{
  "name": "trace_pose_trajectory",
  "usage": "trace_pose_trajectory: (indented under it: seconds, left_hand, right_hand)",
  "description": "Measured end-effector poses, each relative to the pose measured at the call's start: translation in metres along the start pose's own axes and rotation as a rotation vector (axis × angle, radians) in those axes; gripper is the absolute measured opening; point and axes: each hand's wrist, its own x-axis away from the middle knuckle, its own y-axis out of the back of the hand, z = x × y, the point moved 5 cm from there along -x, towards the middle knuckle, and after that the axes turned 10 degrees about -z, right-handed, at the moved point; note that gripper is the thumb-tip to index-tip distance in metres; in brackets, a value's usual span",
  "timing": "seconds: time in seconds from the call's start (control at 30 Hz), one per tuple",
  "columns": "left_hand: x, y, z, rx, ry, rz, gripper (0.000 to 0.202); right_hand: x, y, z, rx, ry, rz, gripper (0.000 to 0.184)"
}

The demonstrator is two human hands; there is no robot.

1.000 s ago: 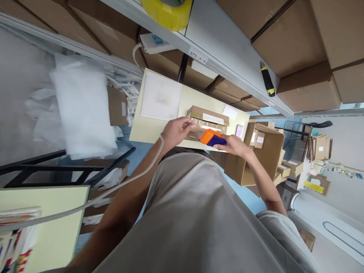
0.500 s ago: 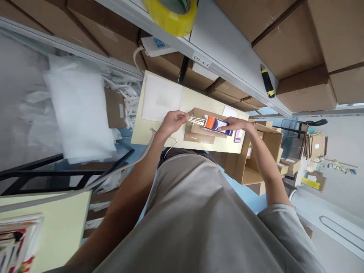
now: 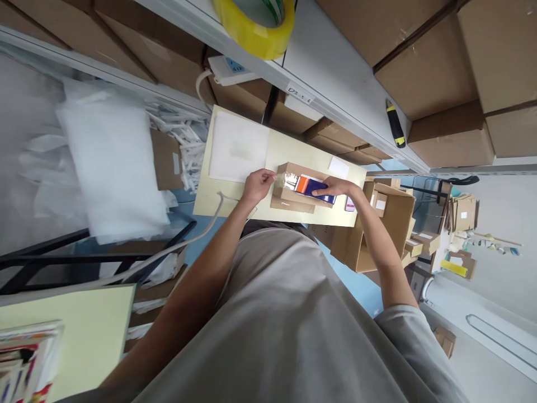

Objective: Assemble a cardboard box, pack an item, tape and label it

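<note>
I cannot tell from here whether the tape dispenser (image 3: 321, 190) touches the carton (image 3: 289, 193) under it. Its long axis follows the carton's length, orange end towards my left hand (image 3: 259, 187), which pinches the clear tape (image 3: 289, 180), glare blurring it, beyond the carton's end. My right hand (image 3: 339, 187), closed round the dispenser, hides its rear.

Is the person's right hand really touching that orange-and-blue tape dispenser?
Touching. The head view shows the right hand gripping the tape dispenser, with fingers lying across its dark-blue part and no gap between.
</note>
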Motion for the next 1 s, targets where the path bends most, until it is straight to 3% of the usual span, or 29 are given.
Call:
trace_pose_trajectory:
  seconds: [0.13, 0.27, 0.33, 0.43, 0.7, 0.8, 0.87, 1.0]
  left_hand:
    - [-0.002, -0.015, 0.004, 0.050, 0.051, 0.023, 0.024]
    - [0.002, -0.010, 0.002, -0.028, 0.129, -0.142, 0.051]
    - [0.009, -0.008, -0.008, -0.074, 0.082, -0.192, 0.041]
    - [0.023, -0.015, -0.025, -0.117, 0.014, -0.157, 0.022]
    - [0.046, -0.025, -0.041, -0.237, 0.060, -0.306, 0.010]
    - [0.049, -0.026, -0.041, -0.290, 0.040, -0.340, 0.012]
    - [0.050, -0.026, -0.039, -0.321, 0.040, -0.357, 0.015]
    - [0.048, -0.025, -0.031, -0.397, 0.027, -0.394, 0.023]
  right_hand:
    - [0.001, -0.003, -0.001, -0.017, 0.015, -0.031, 0.069]
    - [0.001, -0.005, -0.002, -0.033, 0.052, -0.038, 0.064]
    - [-0.001, -0.004, -0.002, -0.039, 0.078, -0.035, 0.064]
    - [-0.004, -0.002, -0.004, -0.039, 0.096, -0.010, 0.068]
    - [-0.004, 0.001, -0.015, -0.031, 0.204, 0.056, 0.073]
    - [0.015, 0.011, -0.052, -0.035, 0.213, 0.126, 0.078]
    - [0.032, 0.021, -0.093, -0.045, 0.177, 0.168, 0.082]
    - [0.058, 0.041, -0.183, 0.041, 0.085, 0.080, 0.082]
